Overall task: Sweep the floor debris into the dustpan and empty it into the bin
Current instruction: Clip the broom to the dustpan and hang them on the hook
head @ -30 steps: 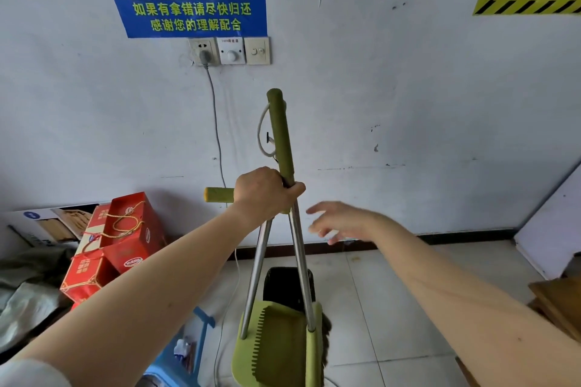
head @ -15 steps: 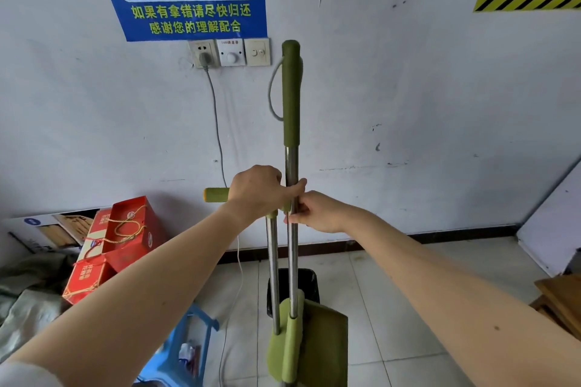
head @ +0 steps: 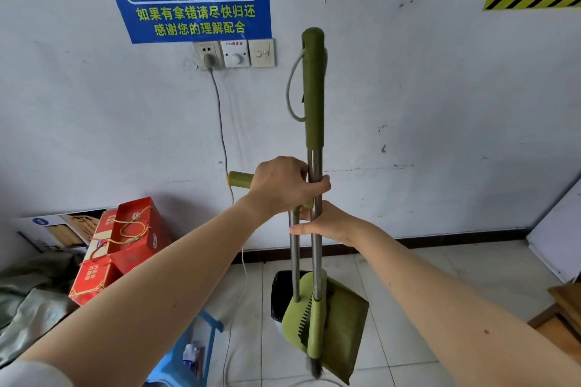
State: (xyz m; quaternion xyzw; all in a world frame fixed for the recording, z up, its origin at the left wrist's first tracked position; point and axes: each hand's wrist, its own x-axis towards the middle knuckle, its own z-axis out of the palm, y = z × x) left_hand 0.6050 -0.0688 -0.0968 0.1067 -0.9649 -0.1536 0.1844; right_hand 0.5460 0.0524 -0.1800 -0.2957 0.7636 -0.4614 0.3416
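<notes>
The green broom (head: 314, 97) and green dustpan (head: 333, 320) hang together before the wall, the left hand (head: 283, 184) closed round the dustpan's grip and the broom shaft, the right hand (head: 323, 223) just below it with fingers wrapped round both shafts. To separate them cleanly, hold the dustpan steady and draw the broom out along its shaft. Count: one broom, one dustpan, one black bin (head: 281, 295) below the fingers, two red gift boxes (head: 132, 239) well left.

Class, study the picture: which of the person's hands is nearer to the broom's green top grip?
Left. The left hand grips just below the green top grip; the right hand holds lower on the poles.
</notes>
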